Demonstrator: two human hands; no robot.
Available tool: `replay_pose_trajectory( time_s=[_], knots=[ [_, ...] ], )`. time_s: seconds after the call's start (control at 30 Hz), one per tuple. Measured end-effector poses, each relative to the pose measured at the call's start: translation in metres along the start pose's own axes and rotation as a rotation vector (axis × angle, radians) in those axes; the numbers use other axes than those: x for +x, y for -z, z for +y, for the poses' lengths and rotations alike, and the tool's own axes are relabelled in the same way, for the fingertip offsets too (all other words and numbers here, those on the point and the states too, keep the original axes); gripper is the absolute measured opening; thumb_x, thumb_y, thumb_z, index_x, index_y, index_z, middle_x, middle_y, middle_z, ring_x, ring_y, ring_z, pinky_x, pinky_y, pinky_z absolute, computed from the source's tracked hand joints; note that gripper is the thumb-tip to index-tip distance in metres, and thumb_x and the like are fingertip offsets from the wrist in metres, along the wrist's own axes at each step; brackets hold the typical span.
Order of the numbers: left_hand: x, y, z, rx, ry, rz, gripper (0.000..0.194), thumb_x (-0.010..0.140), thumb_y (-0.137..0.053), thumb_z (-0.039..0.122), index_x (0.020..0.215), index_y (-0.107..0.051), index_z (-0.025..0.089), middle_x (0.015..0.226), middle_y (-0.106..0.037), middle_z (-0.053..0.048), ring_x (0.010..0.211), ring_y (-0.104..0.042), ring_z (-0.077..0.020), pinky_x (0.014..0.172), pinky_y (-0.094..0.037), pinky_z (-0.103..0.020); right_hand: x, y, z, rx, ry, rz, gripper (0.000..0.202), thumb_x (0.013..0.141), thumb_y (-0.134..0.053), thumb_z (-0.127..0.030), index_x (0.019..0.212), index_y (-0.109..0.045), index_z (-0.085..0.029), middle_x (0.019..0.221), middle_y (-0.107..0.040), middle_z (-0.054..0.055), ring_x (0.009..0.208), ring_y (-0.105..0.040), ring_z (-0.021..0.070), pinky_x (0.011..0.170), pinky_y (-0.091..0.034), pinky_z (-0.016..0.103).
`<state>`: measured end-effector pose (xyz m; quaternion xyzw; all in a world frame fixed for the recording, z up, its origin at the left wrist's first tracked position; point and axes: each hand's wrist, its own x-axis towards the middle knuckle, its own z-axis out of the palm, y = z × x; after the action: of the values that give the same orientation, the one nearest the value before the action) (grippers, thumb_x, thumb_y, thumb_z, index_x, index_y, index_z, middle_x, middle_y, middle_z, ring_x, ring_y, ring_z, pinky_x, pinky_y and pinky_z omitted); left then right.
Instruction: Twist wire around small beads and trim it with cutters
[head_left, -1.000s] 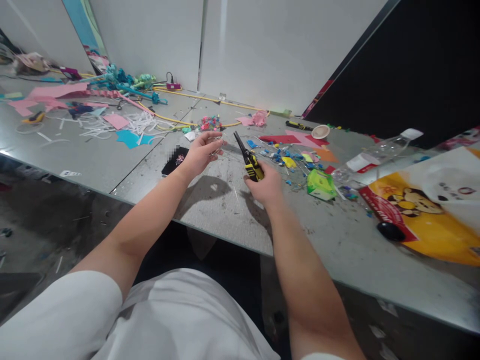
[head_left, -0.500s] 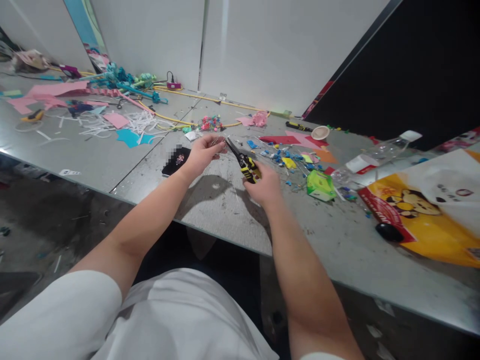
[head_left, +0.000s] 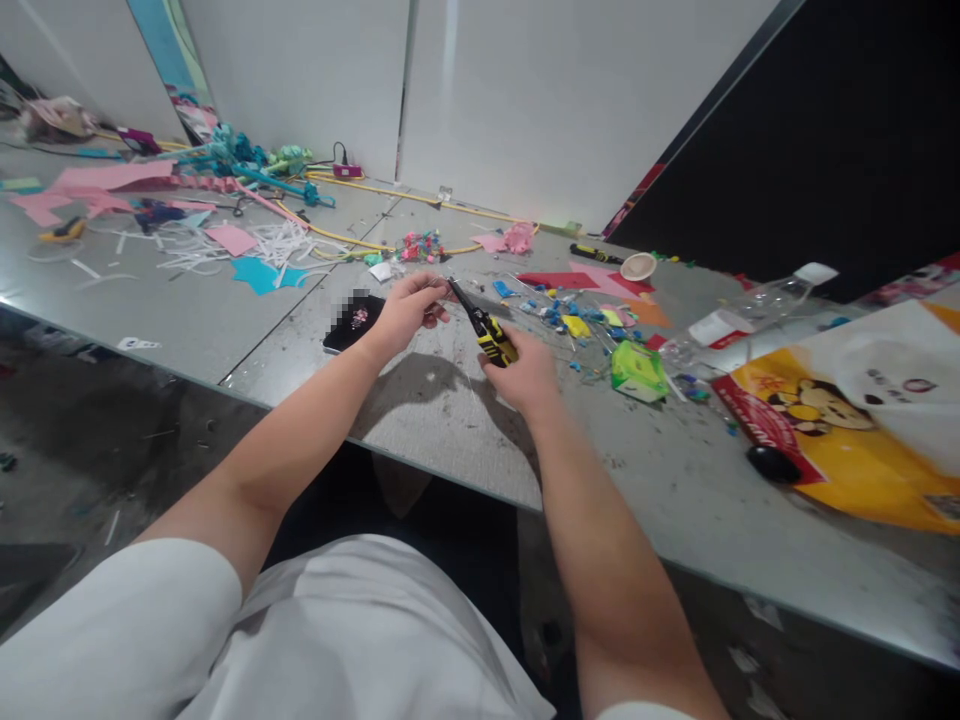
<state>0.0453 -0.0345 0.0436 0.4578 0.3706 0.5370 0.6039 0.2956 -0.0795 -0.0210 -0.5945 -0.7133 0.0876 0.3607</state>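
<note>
My right hand (head_left: 523, 370) is wrapped round the yellow and black handles of a pair of pliers (head_left: 491, 338). The long dark jaws point up and left, their tip at the fingertips of my left hand (head_left: 412, 308). Those left fingers are pinched together above the grey table (head_left: 420, 420); thin wire seems to be between them, but it is too fine to make out. A dark phone (head_left: 351, 325) lies just left of my left hand.
Small blue and yellow pieces (head_left: 576, 325), a green packet (head_left: 637, 372), a clear bottle (head_left: 772, 298) and a yellow bag (head_left: 847, 430) lie to the right. White strips (head_left: 281, 245) and teal paper (head_left: 262, 275) are at the left. A yellow cable (head_left: 487, 211) runs behind.
The pliers' handles have come closer together in my right hand, which has shifted slightly left. My left hand has barely moved.
</note>
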Motion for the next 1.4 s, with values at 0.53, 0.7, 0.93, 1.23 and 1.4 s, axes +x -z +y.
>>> replay_pose_trajectory(
  time_s=[0.53, 0.7, 0.93, 1.23, 1.4],
  knots=[
    [-0.005, -0.008, 0.004, -0.063, 0.103, 0.003, 0.034, 0.121, -0.062, 0.003, 0.093, -0.059, 0.022, 0.082, -0.077, -0.001, 0.051, -0.049, -0.0062, 0.056, -0.030, -0.022, -0.004, 0.003, -0.011, -0.370, -0.016, 0.042, 0.072, 0.093, -0.086, -0.029, 0.164, -0.082, -0.018, 0.148, -0.090, 0.025, 0.141, -0.080, 0.0488, 0.122, -0.062, 0.063],
    [-0.006, -0.009, 0.006, -0.020, 0.100, 0.000, 0.034, 0.121, -0.064, 0.004, 0.091, -0.060, 0.021, 0.081, -0.077, 0.000, 0.051, -0.046, -0.0065, 0.056, -0.030, -0.023, -0.006, 0.005, -0.016, -0.439, -0.030, 0.023, 0.071, 0.094, -0.085, -0.028, 0.164, -0.083, -0.015, 0.147, -0.090, 0.027, 0.135, -0.083, 0.0504, 0.119, -0.064, 0.063],
    [0.002, 0.002, 0.000, -0.011, 0.043, -0.077, 0.031, 0.118, -0.071, 0.010, 0.092, -0.060, 0.022, 0.078, -0.073, 0.002, 0.049, -0.040, -0.0060, 0.054, -0.024, -0.024, -0.005, 0.010, -0.017, -0.120, -0.048, -0.038, 0.050, 0.091, -0.088, -0.030, 0.141, -0.094, -0.024, 0.129, -0.095, 0.017, 0.124, -0.087, 0.0456, 0.110, -0.070, 0.055],
    [0.013, 0.016, 0.000, -0.016, 0.019, -0.202, 0.037, 0.103, -0.095, 0.019, 0.090, -0.060, 0.022, 0.077, -0.070, 0.003, 0.051, -0.041, -0.0048, 0.053, -0.023, -0.020, -0.007, 0.013, -0.020, 0.366, -0.272, -0.294, 0.032, 0.083, -0.099, -0.056, 0.099, -0.091, -0.029, 0.087, -0.082, 0.002, 0.087, -0.079, 0.0314, 0.085, -0.068, 0.045],
    [0.008, 0.011, 0.002, 0.005, 0.026, -0.139, 0.036, 0.109, -0.092, 0.016, 0.091, -0.062, 0.022, 0.077, -0.071, 0.003, 0.051, -0.041, -0.0050, 0.053, -0.025, -0.021, -0.004, 0.006, -0.021, 0.167, -0.232, -0.134, 0.038, 0.085, -0.096, -0.037, 0.122, -0.096, -0.028, 0.112, -0.094, 0.007, 0.107, -0.090, 0.0363, 0.103, -0.074, 0.052]
  ],
)
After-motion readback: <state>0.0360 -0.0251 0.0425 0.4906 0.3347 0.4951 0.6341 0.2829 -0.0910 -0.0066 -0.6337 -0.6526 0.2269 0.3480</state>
